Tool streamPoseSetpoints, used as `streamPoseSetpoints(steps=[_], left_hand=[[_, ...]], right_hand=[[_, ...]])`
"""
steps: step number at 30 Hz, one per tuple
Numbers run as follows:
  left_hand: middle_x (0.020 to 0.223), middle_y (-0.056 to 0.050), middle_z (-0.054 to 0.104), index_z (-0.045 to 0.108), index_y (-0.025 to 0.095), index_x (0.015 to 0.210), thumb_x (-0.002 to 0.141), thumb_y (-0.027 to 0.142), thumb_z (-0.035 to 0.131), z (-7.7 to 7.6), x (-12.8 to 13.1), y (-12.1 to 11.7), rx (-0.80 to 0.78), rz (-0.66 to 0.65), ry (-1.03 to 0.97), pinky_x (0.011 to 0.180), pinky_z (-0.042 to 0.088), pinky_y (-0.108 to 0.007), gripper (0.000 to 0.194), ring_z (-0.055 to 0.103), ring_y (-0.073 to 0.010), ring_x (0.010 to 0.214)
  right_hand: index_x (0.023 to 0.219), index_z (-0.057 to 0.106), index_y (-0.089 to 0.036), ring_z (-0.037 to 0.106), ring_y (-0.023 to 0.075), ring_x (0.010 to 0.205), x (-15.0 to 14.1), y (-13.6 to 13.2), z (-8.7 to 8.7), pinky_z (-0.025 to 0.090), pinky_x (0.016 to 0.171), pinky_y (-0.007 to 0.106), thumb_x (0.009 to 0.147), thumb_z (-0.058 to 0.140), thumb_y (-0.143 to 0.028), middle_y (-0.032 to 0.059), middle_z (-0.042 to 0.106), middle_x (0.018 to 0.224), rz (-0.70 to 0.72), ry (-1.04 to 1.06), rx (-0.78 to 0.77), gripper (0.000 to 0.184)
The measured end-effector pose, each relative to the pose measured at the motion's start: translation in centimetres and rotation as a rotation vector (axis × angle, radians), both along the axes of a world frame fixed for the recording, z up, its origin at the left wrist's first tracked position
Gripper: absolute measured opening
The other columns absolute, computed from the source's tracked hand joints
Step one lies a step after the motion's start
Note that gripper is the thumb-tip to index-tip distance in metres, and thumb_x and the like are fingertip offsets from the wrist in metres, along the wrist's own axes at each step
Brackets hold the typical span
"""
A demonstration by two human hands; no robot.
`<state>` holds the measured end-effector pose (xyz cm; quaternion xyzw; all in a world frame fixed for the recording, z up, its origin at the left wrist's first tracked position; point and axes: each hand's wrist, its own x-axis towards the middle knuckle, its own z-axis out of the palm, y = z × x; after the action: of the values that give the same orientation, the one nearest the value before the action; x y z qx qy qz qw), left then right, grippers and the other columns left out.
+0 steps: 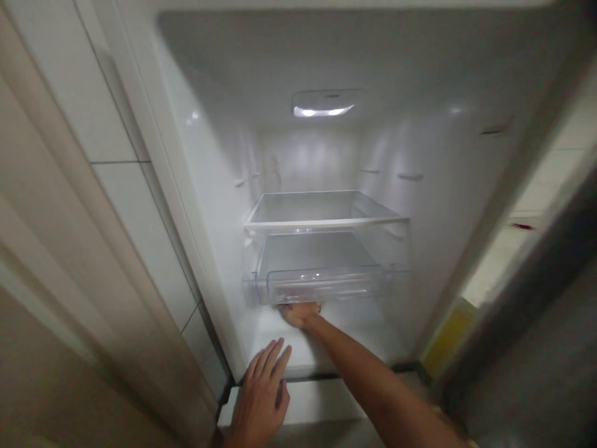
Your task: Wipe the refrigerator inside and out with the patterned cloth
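I am looking into an open refrigerator (pixel 205 205) with white inner walls. My left hand (pixel 263 392) is at its front lower edge, near the white sill (pixel 321 398), with the fingers stretched out and nothing in them. Deeper inside, my right hand (pixel 301 313) reaches just below the front of a clear plastic drawer (pixel 326 285). The fingers of that hand are mostly hidden and blurred, so what they hold, if anything, cannot be made out. Above the drawer sits a glass shelf (pixel 321 208) with a white front trim.
A lit lamp (pixel 324 106) is set in the refrigerator's ceiling. Shelf ledges (pixel 410 177) stick out from the side walls. White tiles (pixel 140 211) and a beige panel (pixel 69 249) stand close on the left. To the right are a dark door-like surface (pixel 536 348) and a yellow patch (pixel 450 336).
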<state>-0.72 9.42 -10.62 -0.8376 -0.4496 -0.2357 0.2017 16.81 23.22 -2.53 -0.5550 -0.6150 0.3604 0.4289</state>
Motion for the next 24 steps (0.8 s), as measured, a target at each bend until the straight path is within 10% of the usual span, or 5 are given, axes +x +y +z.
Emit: streamPoseSetpoints(steps=[3, 7, 16, 24], left_hand=[[0.167, -0.003, 0.057, 0.042, 0.023, 0.168, 0.091, 0.014, 0.056, -0.7, -0.3, 0.4, 0.053, -0.027, -0.016, 0.125, 0.044, -0.04, 0.079, 0.052, -0.0222, 0.154], [0.16, -0.004, 0.065, 0.035, 0.024, 0.171, 0.093, 0.021, 0.058, -1.4, -0.7, 1.3, 0.149, -0.061, 0.016, 0.12, 0.048, -0.04, 0.081, 0.06, -0.023, 0.146], [0.161, -0.004, 0.063, 0.023, 0.029, 0.175, 0.094, 0.036, 0.06, -1.0, -2.2, 2.6, 0.17, -0.167, 0.067, 0.113, 0.054, -0.036, 0.089, 0.066, -0.0232, 0.14], [0.154, -0.003, 0.07, 0.032, 0.022, 0.173, 0.088, 0.03, 0.061, -1.0, -2.0, 3.0, 0.303, -0.202, 0.072, 0.11, 0.05, -0.033, 0.09, 0.067, -0.021, 0.135]], right_hand=[[0.134, 0.078, -0.026, 0.05, 0.0385, 0.149, 1.2, -2.8, -0.4, 0.029, 0.13, 0.058, 0.086, 0.087, -0.039, 0.0073, 0.067, 0.149, 0.185, -0.317, 0.096, 0.051], [0.155, 0.064, -0.033, 0.049, 0.0386, 0.147, 4.3, -5.9, -1.7, 0.039, 0.122, 0.06, 0.098, 0.07, -0.061, 0.0111, 0.055, 0.163, 0.313, -0.845, 0.217, 0.063], [0.163, 0.055, -0.022, 0.044, 0.0426, 0.151, 15.5, -7.8, -1.1, 0.031, 0.126, 0.059, 0.099, 0.067, -0.049, 0.0196, 0.05, 0.165, -0.146, -0.922, -0.003, 0.071], [0.13, 0.078, -0.014, 0.057, 0.0391, 0.14, 15.3, -2.0, -1.1, 0.039, 0.121, 0.056, 0.106, 0.062, -0.038, 0.022, 0.069, 0.139, -0.447, -0.813, -0.108, 0.038]])
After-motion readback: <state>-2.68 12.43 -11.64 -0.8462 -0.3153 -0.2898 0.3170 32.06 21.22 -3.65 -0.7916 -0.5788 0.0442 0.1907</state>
